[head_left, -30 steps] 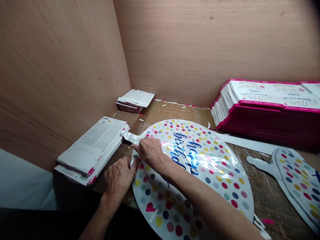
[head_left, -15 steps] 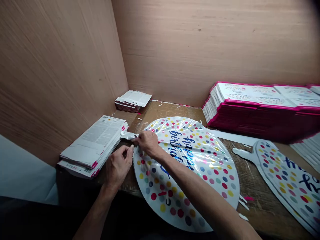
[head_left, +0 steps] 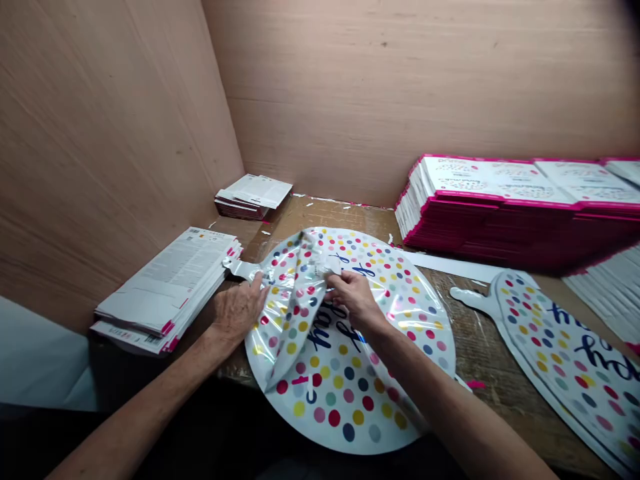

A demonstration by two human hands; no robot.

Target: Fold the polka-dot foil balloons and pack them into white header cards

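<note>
Stacked flat on the bench lies a round white foil balloon [head_left: 355, 413] with coloured dots and blue "happy birthday" lettering. Its left part is folded over to the right, and my right hand [head_left: 357, 300] pinches the turned-back end near the balloon's middle. My left hand [head_left: 237, 310] rests at the left edge, fingers laid on the sheet beneath, close to a white neck tab [head_left: 243, 268] pointing left. What lies under the left fingertips is partly hidden.
Printed white cards are piled at the left [head_left: 160, 287], with a smaller card stack [head_left: 253, 193] behind. Pink-edged packs [head_left: 500, 200] stand at back right. More dotted balloons [head_left: 555, 347] lie at right. Plywood walls [head_left: 400, 87] enclose the bench.
My right hand has moved right from the neck, folding the top balloon's left part over. My left hand has moved up onto the left edge. The view has shifted slightly.
</note>
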